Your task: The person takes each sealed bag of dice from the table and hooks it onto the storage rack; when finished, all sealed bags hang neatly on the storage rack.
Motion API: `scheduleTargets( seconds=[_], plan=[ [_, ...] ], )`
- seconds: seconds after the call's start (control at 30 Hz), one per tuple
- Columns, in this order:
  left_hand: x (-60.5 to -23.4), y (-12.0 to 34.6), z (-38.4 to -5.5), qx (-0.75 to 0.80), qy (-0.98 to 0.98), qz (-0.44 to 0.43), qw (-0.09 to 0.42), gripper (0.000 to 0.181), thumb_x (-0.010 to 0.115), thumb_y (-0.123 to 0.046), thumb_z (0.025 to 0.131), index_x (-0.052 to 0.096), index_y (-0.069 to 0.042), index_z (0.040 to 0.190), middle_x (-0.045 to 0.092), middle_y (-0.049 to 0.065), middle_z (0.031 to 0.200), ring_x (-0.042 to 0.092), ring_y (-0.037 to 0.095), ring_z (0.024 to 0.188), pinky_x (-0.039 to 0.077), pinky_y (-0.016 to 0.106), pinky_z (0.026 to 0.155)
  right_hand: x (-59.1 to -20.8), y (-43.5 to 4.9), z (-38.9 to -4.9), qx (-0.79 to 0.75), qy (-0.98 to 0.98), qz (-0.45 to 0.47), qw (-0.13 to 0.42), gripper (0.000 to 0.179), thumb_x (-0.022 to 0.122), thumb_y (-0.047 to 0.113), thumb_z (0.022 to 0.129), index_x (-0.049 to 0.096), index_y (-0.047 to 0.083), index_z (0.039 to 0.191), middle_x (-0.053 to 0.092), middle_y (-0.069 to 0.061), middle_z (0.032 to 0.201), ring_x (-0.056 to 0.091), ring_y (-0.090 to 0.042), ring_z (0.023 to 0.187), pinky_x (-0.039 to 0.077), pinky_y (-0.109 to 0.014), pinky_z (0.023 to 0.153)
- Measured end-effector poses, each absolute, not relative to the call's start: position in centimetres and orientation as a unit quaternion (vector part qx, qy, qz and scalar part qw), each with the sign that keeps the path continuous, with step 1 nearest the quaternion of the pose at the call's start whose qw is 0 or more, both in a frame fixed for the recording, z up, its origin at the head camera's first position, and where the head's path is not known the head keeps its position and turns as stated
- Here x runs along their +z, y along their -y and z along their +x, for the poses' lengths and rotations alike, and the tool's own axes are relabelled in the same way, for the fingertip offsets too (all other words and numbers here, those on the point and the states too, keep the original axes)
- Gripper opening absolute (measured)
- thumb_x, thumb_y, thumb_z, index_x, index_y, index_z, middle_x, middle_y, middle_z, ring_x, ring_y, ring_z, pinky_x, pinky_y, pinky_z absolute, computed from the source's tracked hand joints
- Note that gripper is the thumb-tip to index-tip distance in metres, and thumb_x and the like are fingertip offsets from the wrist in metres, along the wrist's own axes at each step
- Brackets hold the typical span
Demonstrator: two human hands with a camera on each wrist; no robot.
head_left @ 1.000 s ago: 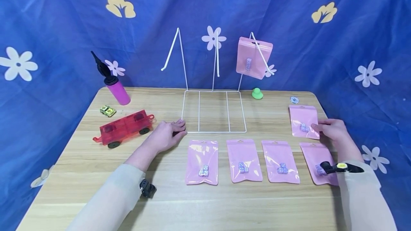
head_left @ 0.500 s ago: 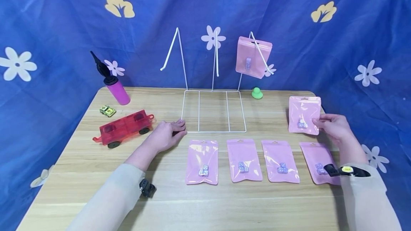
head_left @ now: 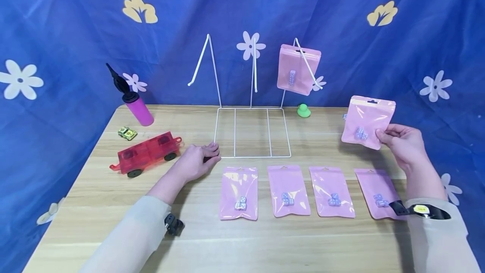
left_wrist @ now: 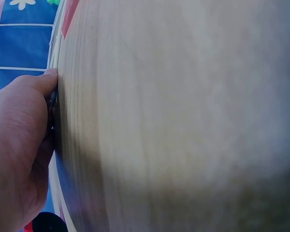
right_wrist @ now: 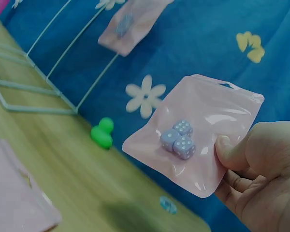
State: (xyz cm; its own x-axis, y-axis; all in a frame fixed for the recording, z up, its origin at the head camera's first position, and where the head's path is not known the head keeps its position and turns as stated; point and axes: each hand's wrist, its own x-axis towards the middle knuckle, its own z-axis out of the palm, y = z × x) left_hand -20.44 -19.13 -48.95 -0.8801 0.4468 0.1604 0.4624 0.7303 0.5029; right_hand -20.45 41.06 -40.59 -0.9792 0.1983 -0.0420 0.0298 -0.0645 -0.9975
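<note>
My right hand [head_left: 405, 144] pinches a pink zip pouch [head_left: 367, 121] by its lower right edge, thumb in front. The pouch is raised over the table's right side, and several lilac dice [right_wrist: 179, 140] show through it in the right wrist view. On the left, my other hand [head_left: 197, 159] grips the front left corner of a white wire display rack [head_left: 251, 156] with thumb and fingertips. A similar pink pouch [head_left: 297, 73] hangs on the rack's right hook; the middle and left hooks carry nothing. Several pink pouches with dice, such as the leftmost pouch [head_left: 236, 184], lie in a row before the rack.
A red toy wagon [head_left: 147, 153], a small yellow-green car [head_left: 127, 133] and a magenta pump [head_left: 140, 111] occupy the table's left side. Right of the rack sits a green rubber duck [head_left: 303, 111]. A blue-and-white chip [right_wrist: 168, 205] lies near the back right edge. Blue flowered cloth surrounds the table.
My right hand has lifted the pink pouch up off the table, bringing it upright and slightly to the right. The left hand keeps its place at the rack corner.
</note>
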Motion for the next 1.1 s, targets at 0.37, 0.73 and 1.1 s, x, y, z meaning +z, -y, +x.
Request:
scheduleTargets(
  seconds=[0.37, 0.73, 1.1],
  plan=[
    [-48.8, 18.9, -20.5, -0.276, 0.929, -0.247, 0.02, 0.038, 0.077, -0.02, 0.099, 0.072, 0.001, 0.13, 0.065, 0.018, 0.137, 0.058, 0.03, 0.134, 0.047, 0.048, 0.111, -37.2, -39.0, -19.8, 0.762, 0.639, -0.023, 0.098, 0.011, 0.074, -0.013, 0.092, 0.08, -0.004, 0.095, 0.077, -0.006, 0.081, 0.071, -0.01, 0.071, 0.059, -0.018, 0.067],
    [-48.8, 19.0, -20.4, -0.279, 0.928, -0.248, 0.018, 0.037, 0.077, -0.019, 0.099, 0.072, 0.003, 0.129, 0.065, 0.019, 0.137, 0.058, 0.032, 0.134, 0.047, 0.048, 0.11, -34.7, -36.8, -19.0, 0.773, 0.621, 0.047, 0.121, 0.012, 0.071, -0.02, 0.09, 0.077, -0.012, 0.096, 0.077, -0.01, 0.082, 0.072, -0.013, 0.07, 0.06, -0.02, 0.067],
    [-48.7, 19.1, -20.2, -0.276, 0.929, -0.245, 0.017, 0.038, 0.077, -0.019, 0.099, 0.072, 0.003, 0.129, 0.066, 0.019, 0.136, 0.059, 0.032, 0.134, 0.047, 0.048, 0.111, -32.2, -33.2, -17.8, 0.764, 0.62, 0.109, 0.142, 0.012, 0.068, -0.024, 0.089, 0.073, -0.02, 0.099, 0.078, -0.015, 0.084, 0.073, -0.016, 0.072, 0.06, -0.021, 0.066]
  ],
)
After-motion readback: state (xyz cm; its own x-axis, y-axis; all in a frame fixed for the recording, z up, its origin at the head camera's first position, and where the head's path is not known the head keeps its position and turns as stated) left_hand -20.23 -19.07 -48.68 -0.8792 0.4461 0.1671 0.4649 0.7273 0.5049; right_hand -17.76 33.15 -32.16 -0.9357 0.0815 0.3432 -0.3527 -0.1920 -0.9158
